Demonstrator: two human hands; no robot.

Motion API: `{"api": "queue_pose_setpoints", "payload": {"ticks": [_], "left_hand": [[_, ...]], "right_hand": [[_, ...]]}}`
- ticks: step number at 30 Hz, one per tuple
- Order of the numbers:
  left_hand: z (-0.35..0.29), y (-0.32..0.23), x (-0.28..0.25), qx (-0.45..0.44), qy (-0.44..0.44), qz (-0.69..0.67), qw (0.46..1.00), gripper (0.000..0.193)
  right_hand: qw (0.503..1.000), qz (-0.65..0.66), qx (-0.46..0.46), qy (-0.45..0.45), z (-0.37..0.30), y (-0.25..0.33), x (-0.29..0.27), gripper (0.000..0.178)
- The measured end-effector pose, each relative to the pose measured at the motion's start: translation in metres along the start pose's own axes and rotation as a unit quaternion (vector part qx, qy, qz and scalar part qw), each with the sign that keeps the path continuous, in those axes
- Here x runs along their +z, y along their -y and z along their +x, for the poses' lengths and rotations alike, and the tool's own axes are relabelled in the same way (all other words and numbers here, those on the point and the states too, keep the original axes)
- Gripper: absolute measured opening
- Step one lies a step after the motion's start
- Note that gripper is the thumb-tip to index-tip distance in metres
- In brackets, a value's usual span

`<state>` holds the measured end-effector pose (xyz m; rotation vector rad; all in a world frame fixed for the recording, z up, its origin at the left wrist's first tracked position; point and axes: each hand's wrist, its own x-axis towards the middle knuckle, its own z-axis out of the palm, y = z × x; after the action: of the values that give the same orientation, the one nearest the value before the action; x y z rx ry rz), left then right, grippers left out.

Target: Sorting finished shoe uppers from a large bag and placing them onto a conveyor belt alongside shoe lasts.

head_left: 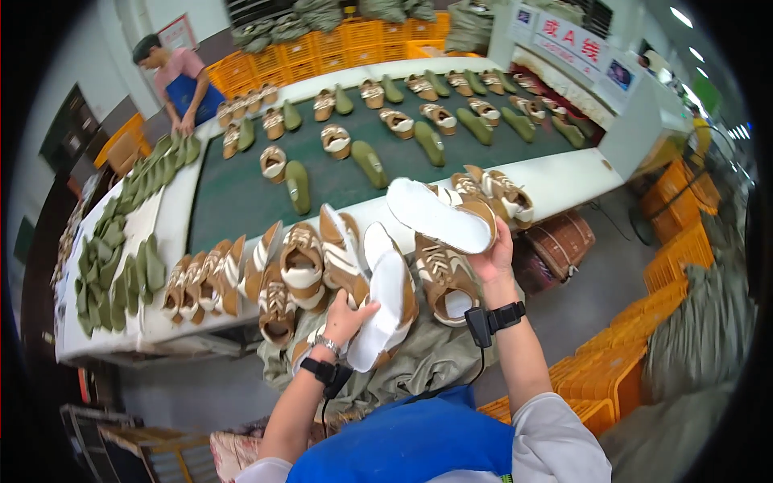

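Note:
My right hand point(493, 259) is closed round one end of a brown-and-white shoe upper point(439, 216), its flat white underside turned up, held over the bench edge. My left hand point(346, 320) grips a second upper point(386, 294) of the same kind, thumb lying on its white underside. Between them stands a laced brown upper point(443, 274) with its opening toward me. Left of my left hand, several more uppers, such as a brown-and-white one point(302, 262), sit along the bench edge. A further group point(507, 197) lies beyond my right hand.
Behind the white ledge point(564, 175), a green conveyor belt point(233, 189) carries uppers and olive-green shoe lasts point(369, 165). More lasts point(101, 274) pile up at left. A co-worker point(189, 84) stands far left. Orange crates point(612, 378) and sacks line the right; a grey-green sack point(435, 346) lies below my hands.

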<state>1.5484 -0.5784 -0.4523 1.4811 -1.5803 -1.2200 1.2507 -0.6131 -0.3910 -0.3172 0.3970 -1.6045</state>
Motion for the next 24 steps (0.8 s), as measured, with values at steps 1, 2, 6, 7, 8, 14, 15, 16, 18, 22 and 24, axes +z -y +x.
{"api": "queue_pose_setpoints", "payload": {"ticks": [1,2,6,7,8,14,15,16,18,22,24], "left_hand": [[-0.002,-0.007,0.002,0.002,0.007,0.081,0.997,0.055],[0.0,-0.016,0.0,0.008,0.011,0.162,0.987,0.056],[0.008,-0.014,-0.008,0.1,0.057,0.24,0.964,0.061],[0.014,-0.002,-0.011,0.124,0.053,0.176,0.975,0.056],[0.021,0.005,-0.016,0.13,0.068,0.172,0.974,0.056],[0.051,-0.017,-0.052,0.13,0.018,-0.1,0.986,0.03],[0.052,-0.022,-0.06,0.149,0.007,-0.074,0.986,0.029],[0.049,-0.027,-0.069,0.167,-0.005,-0.048,0.985,0.028],[0.027,-0.056,-0.083,0.176,-0.01,-0.075,0.981,0.028],[-0.014,-0.058,-0.106,0.171,-0.04,-0.061,0.983,0.029],[-0.03,-0.047,-0.119,0.154,-0.063,-0.012,0.986,0.032]], "right_hand": [[0.999,0.01,-0.026,0.021,-0.003,0.005,0.002,0.049],[0.999,0.005,-0.049,0.016,-0.005,0.008,0.004,0.049],[0.995,-0.036,-0.086,-0.031,-0.039,-0.002,0.025,0.055],[0.994,-0.046,-0.096,-0.034,-0.047,-0.005,0.031,0.055],[0.992,-0.056,-0.105,-0.039,-0.059,-0.009,0.037,0.055],[0.962,-0.145,-0.217,-0.084,-0.097,-0.022,0.061,0.027],[0.93,-0.278,-0.234,-0.059,-0.096,-0.022,0.061,0.023],[0.881,-0.404,-0.245,-0.032,-0.096,-0.025,0.063,0.02],[0.807,-0.538,-0.243,-0.026,-0.089,-0.048,0.092,0.009],[0.579,-0.768,-0.256,0.099,-0.046,-0.062,0.074,0.024],[0.442,-0.879,-0.159,0.083,-0.026,-0.062,0.031,0.024]]}}
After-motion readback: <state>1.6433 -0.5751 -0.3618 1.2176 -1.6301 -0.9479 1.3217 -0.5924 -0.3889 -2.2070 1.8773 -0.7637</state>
